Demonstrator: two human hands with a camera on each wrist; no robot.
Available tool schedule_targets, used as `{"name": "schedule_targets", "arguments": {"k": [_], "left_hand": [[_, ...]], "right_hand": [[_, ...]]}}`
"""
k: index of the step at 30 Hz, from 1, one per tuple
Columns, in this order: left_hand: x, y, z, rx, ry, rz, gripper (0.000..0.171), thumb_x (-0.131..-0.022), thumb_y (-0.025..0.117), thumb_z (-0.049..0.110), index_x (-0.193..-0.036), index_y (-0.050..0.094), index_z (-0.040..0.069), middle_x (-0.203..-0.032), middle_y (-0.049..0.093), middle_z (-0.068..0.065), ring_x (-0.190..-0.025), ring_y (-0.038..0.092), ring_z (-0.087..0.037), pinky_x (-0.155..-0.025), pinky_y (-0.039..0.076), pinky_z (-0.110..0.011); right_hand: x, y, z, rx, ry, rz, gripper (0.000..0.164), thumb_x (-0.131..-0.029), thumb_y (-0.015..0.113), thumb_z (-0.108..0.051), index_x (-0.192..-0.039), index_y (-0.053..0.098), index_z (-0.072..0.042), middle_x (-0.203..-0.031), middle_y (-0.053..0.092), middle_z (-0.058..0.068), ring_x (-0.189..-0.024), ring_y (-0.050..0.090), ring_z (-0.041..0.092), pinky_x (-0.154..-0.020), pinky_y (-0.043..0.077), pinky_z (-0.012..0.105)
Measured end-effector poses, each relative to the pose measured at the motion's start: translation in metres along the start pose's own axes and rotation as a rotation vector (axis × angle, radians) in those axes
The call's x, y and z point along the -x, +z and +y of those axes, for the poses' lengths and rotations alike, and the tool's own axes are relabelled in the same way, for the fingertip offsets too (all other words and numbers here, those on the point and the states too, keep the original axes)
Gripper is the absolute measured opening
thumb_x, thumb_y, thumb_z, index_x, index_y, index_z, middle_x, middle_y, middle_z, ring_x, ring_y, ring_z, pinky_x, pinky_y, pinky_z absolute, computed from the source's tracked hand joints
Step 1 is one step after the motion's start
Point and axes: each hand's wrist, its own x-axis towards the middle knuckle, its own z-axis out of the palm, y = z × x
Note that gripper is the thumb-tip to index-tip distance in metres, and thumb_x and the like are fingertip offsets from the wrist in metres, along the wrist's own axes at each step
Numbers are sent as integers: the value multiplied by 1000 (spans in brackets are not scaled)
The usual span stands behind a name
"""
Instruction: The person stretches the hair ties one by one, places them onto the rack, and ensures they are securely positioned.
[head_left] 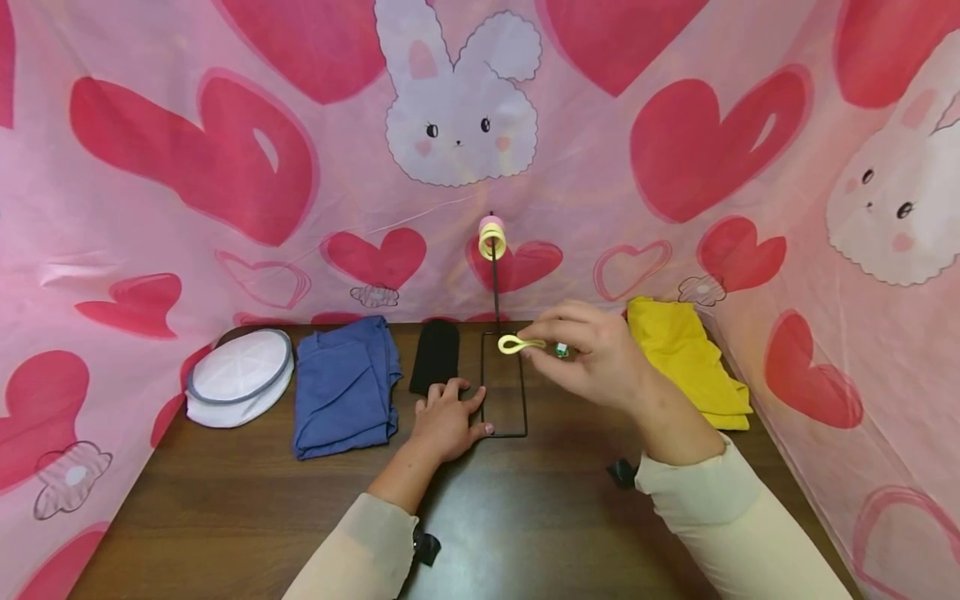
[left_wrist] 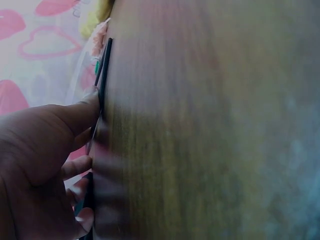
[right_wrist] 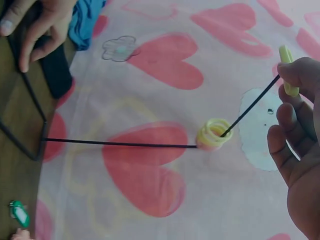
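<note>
A black wire stand [head_left: 496, 292] rises from a rectangular base on the wooden table. Near the top of its rod hang several pale yellow hair ties [head_left: 492, 242], with pink ones behind them. My right hand [head_left: 592, 350] pinches one yellow hair tie [head_left: 513, 344] between thumb and fingers, squeezing it into a narrow loop. In the right wrist view that hair tie [right_wrist: 289, 90] is at the free end of the rod; whether the rod passes through it is unclear. My left hand [head_left: 446, 421] rests on the left side of the base, fingers spread, thumb touching the wire.
Left of the stand lie a flat black object [head_left: 437, 354], a folded blue cloth [head_left: 345, 387] and a white round item with a grey rim [head_left: 240, 371]. A small green tag [head_left: 562, 350] and a yellow cloth [head_left: 686, 362] are to the right. Pink printed fabric [head_left: 585, 200] walls the table.
</note>
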Motion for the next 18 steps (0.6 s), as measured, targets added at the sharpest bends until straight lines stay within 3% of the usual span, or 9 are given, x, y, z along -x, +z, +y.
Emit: {"name": "schedule_targets", "arguments": {"k": [5, 18], "left_hand": [[1, -1, 0, -3, 4, 0, 70, -95, 63, 63, -157, 47, 35, -158, 36, -5, -139, 33, -39, -96, 36, -56], [1, -1, 0, -1, 3, -1, 71, -95, 62, 64, -158, 46, 35, -159, 35, -5, -139, 33, -39, -97, 35, -56]], "right_hand": [[-14, -2, -4, 16, -30, 61, 25, -77, 88, -7, -102, 84, -11, -97, 76, 0, -80, 64, 14, -62, 50, 22], [-25, 0, 0, 88, 9, 73, 25, -81, 89, -12, -105, 84, -11, -100, 76, 0, -87, 67, 16, -68, 56, 27]]}}
